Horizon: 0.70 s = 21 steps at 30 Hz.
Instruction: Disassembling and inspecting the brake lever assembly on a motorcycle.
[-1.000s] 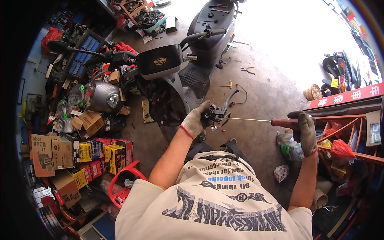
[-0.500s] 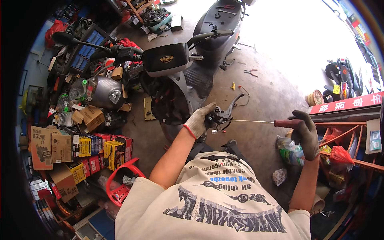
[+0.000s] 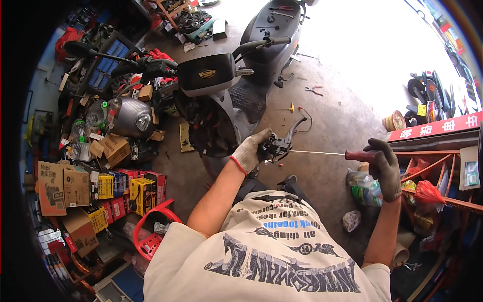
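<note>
In a work glove with a red cuff edge, my left hand (image 3: 250,152) grips a black brake lever assembly (image 3: 276,147) in front of my waist. Its curved lever points up and away to the right. My gloved right hand (image 3: 387,176) is closed round the dark red handle of a long screwdriver (image 3: 358,156). The thin shaft runs level to the left, and its tip meets the lever assembly; exactly where it sits is too small to see. A thin cable with a red end (image 3: 308,115) shows just beyond the lever.
A grey scooter (image 3: 246,103) with its front opened stands ahead, tools lying on its seat. Pliers (image 3: 314,90) and a yellow-handled tool (image 3: 291,107) lie on the floor. Stacked boxes (image 3: 78,183) and a red chair (image 3: 151,241) are at left, an orange rack (image 3: 443,199) at right.
The view has shifted very slightly. Both hands keep nearly the same place, with the screwdriver still against the brake lever assembly.
</note>
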{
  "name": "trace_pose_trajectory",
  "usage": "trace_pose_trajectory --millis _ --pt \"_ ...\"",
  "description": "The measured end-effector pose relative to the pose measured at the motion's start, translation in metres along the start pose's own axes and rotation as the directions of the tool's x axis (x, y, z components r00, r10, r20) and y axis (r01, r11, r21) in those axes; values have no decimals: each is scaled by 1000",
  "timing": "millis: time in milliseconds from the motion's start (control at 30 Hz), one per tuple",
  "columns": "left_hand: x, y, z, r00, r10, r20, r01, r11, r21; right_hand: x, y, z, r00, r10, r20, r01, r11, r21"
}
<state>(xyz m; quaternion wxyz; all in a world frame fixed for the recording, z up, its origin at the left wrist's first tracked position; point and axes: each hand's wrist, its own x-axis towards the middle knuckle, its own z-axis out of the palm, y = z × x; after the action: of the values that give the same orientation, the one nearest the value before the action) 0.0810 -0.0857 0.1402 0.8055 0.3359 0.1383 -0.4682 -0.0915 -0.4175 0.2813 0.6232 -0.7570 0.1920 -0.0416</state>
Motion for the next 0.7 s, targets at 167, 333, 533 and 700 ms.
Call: trace_pose_trajectory --millis 167,333,533,700 --pt "2 1 2 999 -38 -17 38 999 13 -1 8 3 994 -95 -58 90 993 -75" --pt "0 3 3 1000 -17 -3 17 999 47 1 3 -5 994 108 -22 -108 994 -21" --pt "9 -2 -7 1000 -3 -16 4 999 47 0 0 -8 996 83 -11 -82 996 45" --pt "14 -3 -8 999 -19 -26 21 998 54 1 8 -1 986 -157 -58 151 983 -100"
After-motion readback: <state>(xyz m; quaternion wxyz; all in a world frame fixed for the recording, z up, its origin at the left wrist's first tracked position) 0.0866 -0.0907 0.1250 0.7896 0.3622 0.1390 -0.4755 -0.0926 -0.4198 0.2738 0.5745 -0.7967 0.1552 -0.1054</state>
